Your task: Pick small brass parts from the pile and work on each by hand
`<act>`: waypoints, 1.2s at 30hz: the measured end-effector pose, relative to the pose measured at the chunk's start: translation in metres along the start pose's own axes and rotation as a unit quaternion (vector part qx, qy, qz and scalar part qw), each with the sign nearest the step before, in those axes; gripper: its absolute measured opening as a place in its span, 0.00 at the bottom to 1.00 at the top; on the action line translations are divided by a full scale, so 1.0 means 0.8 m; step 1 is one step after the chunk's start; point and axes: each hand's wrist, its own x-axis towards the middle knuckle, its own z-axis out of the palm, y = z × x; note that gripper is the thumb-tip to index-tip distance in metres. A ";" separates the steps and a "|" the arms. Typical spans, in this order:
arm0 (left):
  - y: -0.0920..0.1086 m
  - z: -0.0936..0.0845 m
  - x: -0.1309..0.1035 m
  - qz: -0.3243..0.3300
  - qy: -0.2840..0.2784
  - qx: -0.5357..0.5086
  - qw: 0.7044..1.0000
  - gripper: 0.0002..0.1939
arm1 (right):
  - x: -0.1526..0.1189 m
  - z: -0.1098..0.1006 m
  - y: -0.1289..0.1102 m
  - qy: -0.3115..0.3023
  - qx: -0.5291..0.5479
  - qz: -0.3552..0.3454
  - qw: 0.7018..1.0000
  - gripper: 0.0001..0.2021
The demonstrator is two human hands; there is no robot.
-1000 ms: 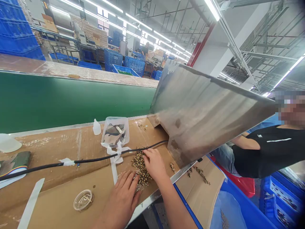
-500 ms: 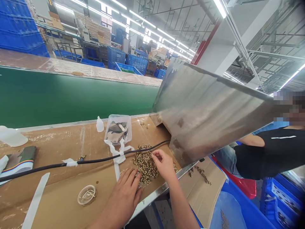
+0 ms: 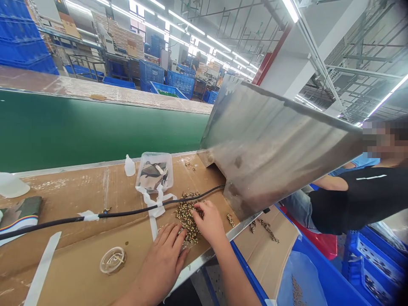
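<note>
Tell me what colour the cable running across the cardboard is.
Black. The cable shows best in the head view, taped down with white strips, passing just beyond the right hand.

A black cable runs across the cardboard-covered counter, held down with strips of white tape. Behind it stands a clear plastic tray, with a small white bottle just beside it to the left. A round clear lid lies near the front edge. A green conveyor belt stretches along the back. A large sheet-metal chute slopes down onto the counter at the right. Beyond it sits a person in a black shirt. Blue crates stand in the background.
</note>
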 end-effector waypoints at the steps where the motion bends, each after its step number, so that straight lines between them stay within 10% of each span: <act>1: 0.000 0.000 0.000 0.001 -0.002 0.000 1.000 0.19 | 0.001 0.002 0.001 -0.003 0.003 0.000 1.000 0.07; 36: -0.007 0.009 0.001 0.035 0.044 0.024 0.998 0.21 | -0.006 -0.007 0.003 0.054 0.079 -0.034 0.995 0.06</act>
